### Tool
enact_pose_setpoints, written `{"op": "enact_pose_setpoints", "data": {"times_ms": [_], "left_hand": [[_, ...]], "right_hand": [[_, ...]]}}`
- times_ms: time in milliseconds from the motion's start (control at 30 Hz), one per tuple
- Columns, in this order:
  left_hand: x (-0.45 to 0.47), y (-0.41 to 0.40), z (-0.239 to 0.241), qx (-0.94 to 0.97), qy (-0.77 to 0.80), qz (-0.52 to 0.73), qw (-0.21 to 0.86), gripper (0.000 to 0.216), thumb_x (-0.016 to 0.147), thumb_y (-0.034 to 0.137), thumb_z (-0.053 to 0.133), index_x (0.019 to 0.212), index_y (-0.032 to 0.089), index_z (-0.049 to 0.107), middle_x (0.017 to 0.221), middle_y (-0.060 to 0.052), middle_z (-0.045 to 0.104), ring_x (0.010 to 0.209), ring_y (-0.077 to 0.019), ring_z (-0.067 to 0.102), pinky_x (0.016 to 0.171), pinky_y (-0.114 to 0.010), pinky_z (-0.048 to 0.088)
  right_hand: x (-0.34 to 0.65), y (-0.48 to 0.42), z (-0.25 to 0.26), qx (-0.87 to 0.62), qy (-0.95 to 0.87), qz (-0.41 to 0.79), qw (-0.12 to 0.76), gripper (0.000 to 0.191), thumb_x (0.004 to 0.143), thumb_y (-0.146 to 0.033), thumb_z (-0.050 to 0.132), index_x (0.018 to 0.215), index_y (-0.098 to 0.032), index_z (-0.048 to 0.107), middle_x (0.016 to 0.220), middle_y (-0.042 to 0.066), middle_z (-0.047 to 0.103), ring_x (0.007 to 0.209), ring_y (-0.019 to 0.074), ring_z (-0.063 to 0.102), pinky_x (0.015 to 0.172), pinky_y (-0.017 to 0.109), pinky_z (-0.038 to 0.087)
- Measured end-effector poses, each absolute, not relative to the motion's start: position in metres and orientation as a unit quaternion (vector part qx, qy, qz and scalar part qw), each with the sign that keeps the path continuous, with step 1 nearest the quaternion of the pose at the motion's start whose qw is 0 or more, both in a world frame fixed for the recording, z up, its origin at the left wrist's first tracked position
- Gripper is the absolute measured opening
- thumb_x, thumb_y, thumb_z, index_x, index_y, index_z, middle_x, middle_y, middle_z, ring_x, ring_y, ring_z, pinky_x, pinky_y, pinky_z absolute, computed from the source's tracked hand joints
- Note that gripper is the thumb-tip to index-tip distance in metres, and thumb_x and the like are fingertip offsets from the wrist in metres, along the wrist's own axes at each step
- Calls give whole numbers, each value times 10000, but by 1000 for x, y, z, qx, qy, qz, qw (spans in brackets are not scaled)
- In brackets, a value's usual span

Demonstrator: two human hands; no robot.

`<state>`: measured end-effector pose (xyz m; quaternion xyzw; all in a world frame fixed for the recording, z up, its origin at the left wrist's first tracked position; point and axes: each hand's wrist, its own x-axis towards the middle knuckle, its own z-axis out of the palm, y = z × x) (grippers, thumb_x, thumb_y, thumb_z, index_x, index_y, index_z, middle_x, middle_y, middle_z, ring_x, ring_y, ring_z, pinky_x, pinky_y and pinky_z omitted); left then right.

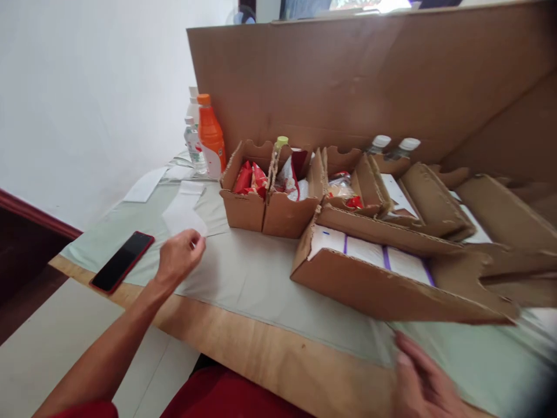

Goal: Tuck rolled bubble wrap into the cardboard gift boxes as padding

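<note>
My left hand (179, 255) hovers over the table's pale cover, fingers pinched on the near corner of a white paper sheet (183, 216). A black phone in a red case (123, 261) lies just left of it. My right hand (424, 383) is blurred at the table's front edge, fingers spread, holding nothing, close below a long flat cardboard box (369, 284) with white packets (369, 251) inside. A small cardboard box (265, 203) with red snack packs (250, 179) stands behind the left hand.
An orange drink bottle (211, 136) and clear water bottles (194, 145) stand at the back left. Several more open cardboard boxes (426, 200) fill the right side. A tall cardboard panel (369, 81) walls the back. More white papers (145, 184) lie left.
</note>
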<state>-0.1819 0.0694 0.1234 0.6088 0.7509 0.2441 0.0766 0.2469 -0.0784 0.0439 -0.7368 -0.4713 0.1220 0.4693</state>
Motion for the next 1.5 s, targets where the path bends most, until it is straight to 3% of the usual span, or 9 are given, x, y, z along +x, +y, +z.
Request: {"op": "enact_pose_setpoints", "data": {"times_ms": [67,233,500,733,867,1000,1200,1367,1500], "left_hand": [[-132,41,116,666,683,256,157,280,890,380,515,694,209,620,641,-7,667,608,-168,632,620,-259,446],[-25,-14,95,752,528,258,298,221,912,244,529,741,208,665,674,26,714,612,-119,654,605,-207,481],[-39,-46,86,812,382,387,213,148,943,141,566,994,190,695,1110,-111,739,1068,-231,685,951,-392,569],[-33,19,94,730,485,395,276,478,913,276,586,1386,228,549,1454,-151,573,1304,-320,583,697,-328,626],[4,44,92,717,441,409,352,787,863,334,632,1568,198,308,1553,-176,474,1388,-350,500,1068,-541,506],[20,29,83,685,462,410,386,801,892,297,616,1597,243,240,1536,-157,485,1346,-334,534,1048,-514,513],[20,35,79,659,482,409,408,836,900,275,611,1615,274,177,1546,-160,468,1239,-320,611,750,-346,602],[-7,27,85,698,496,411,311,795,948,304,586,1625,272,170,1639,-163,359,1471,-353,415,1037,-499,530],[-15,-22,90,811,434,323,224,690,1018,304,504,1629,276,184,1640,-154,368,1513,-318,365,1201,-551,369]], "right_hand": [[211,-84,52,-696,-498,253,452,443,906,-491,610,1240,-206,668,1217,163,725,1101,341,693,981,535,527],[148,-72,61,-576,-558,462,379,865,836,-369,683,1597,-218,300,1485,175,565,1329,302,589,1050,488,520],[181,-77,53,-689,-526,312,390,528,954,-425,530,1442,-224,539,1333,122,685,1138,273,698,945,417,577],[263,-85,69,-751,-490,91,434,719,865,-542,659,1460,-179,483,1402,187,611,1265,337,602,1023,548,508],[284,-45,84,-710,-493,152,480,672,794,-582,711,1323,-203,544,1269,147,664,1130,302,651,881,466,574],[284,-7,84,-692,-488,200,493,527,777,-603,698,1113,-211,592,1000,83,701,898,253,668,778,420,586],[285,10,83,-675,-501,210,499,536,769,-564,686,1148,-194,604,1060,105,716,951,268,671,784,419,584],[275,-33,82,-718,-473,124,495,588,863,-464,633,1382,-203,543,1344,149,650,1177,303,639,932,504,552],[215,-71,75,-695,-583,92,410,420,983,-292,498,1392,-252,584,1402,121,631,1303,292,584,1080,534,482]]}}
